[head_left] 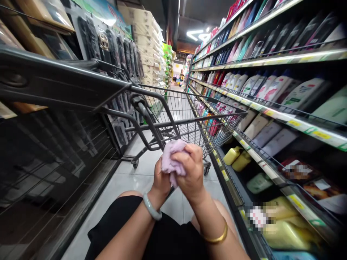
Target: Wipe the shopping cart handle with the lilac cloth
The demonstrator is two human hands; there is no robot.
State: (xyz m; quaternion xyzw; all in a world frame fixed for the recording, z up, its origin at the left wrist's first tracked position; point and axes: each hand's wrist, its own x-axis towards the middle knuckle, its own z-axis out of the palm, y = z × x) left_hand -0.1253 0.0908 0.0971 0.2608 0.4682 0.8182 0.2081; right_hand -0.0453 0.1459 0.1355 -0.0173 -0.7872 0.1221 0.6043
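A pale purple cloth is wrapped round a bar of the shopping cart, right in front of me. My right hand grips the cloth with its fingers curled over it. My left hand is closed against the cloth from the other side, its fingers mostly hidden behind the bunched fabric. Whether the bar passes fully through the cloth cannot be made out. The cart's dark handle runs across the upper left, and its wire basket extends ahead of my hands.
Shelves packed with bottles line the right side, with yellow pump bottles low down. Stacked wrapped packs and hanging belts stand at the left. A dark glossy panel borders the tiled floor.
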